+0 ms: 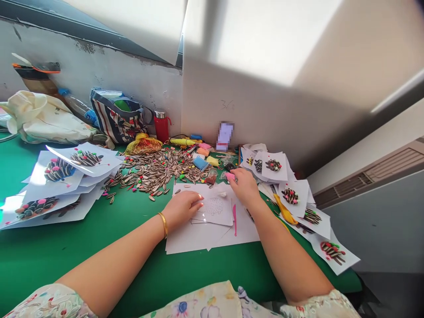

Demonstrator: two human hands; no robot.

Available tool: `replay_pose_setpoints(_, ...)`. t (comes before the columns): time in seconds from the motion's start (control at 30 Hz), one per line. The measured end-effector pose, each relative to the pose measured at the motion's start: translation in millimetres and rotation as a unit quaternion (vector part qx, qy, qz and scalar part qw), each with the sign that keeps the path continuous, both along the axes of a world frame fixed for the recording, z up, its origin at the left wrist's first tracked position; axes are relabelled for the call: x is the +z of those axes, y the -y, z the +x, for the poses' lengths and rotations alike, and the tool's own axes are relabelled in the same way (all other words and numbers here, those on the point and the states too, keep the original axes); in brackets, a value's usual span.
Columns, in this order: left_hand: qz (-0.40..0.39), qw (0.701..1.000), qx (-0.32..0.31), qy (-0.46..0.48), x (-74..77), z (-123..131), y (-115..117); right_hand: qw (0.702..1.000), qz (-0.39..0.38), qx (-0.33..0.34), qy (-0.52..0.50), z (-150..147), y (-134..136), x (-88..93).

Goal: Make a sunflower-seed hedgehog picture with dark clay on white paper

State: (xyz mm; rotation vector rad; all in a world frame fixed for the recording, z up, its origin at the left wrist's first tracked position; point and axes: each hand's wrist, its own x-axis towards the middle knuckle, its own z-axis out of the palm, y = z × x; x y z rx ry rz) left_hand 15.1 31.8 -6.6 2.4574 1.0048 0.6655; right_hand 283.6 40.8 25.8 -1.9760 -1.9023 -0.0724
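Note:
My left hand rests on the left side of a small white card with a dotted oval outline drawn on it. Its fingers lie stretched out and close together, with nothing gripped. Below the card are larger white sheets. My right hand is past the card's upper right corner, with thumb and fingertips around a lump of pink clay. A small whitish lump sits at the card's top edge. To the card's right lies a pink modelling tool.
Loose striped sunflower seeds spread behind my left hand. Clay packets lie at the back. Seed-decorated cards are stacked at left and right. A red bottle, a striped bag and a phone stand along the wall.

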Motion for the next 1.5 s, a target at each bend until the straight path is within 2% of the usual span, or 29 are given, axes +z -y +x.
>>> replay_pose_setpoints(0.07,0.001,1.0,0.002,-0.008,0.6,0.0,0.4,0.997,-0.044,-0.054,0.03,6.9,-24.4,3.9)
replay_pose_setpoints(0.2,-0.01,1.0,-0.002,-0.02,2.6,-0.6,0.3,0.993,-0.061,-0.092,0.04,14.1,-65.5,0.1)
replay_pose_setpoints(0.37,-0.028,0.999,-0.001,-0.02,4.5,-0.9,1.0,0.995,-0.046,-0.089,0.028,14.8,-78.2,3.0)
replay_pose_setpoints(0.47,-0.028,1.0,0.001,-0.01,3.5,-0.9,1.2,0.998,-0.009,-0.065,0.007,9.0,-64.9,14.4)
replay_pose_setpoints(0.57,-0.015,0.999,0.004,0.032,0.9,-1.2,0.5,1.0,0.003,-0.011,-0.023,-7.0,-34.0,21.0)
replay_pose_setpoints(0.7,-0.018,0.985,0.045,0.167,-0.5,-0.6,1.0,0.98,0.03,0.129,-0.151,-37.2,21.4,14.6)
replay_pose_setpoints(0.83,-0.06,0.954,0.055,0.288,3.9,3.7,6.4,0.961,0.064,0.191,-0.19,-57.8,55.2,3.1)
replay_pose_setpoints(0.97,-0.064,0.955,0.036,0.288,6.9,7.8,11.4,0.943,0.071,0.22,-0.239,-63.6,59.4,-6.3)
replay_pose_setpoints(1.17,-0.075,0.965,0.057,0.246,3.6,7.1,10.3,0.92,0.074,0.241,-0.299,-63.3,60.4,-16.7)
replay_pose_setpoints(1.23,-0.067,0.969,0.057,0.231,4.1,6.1,9.1,0.914,0.076,0.249,-0.31,-62.6,61.7,-17.8)
replay_pose_setpoints(1.4,-0.052,0.974,0.011,0.221,5.1,5.9,7.3,0.91,0.075,0.256,-0.317,-60.1,63.0,-17.8)
replay_pose_setpoints(1.5,-0.057,0.972,0.016,0.229,4.7,6.4,7.7,0.907,0.072,0.265,-0.32,-59.7,64.2,-16.4)
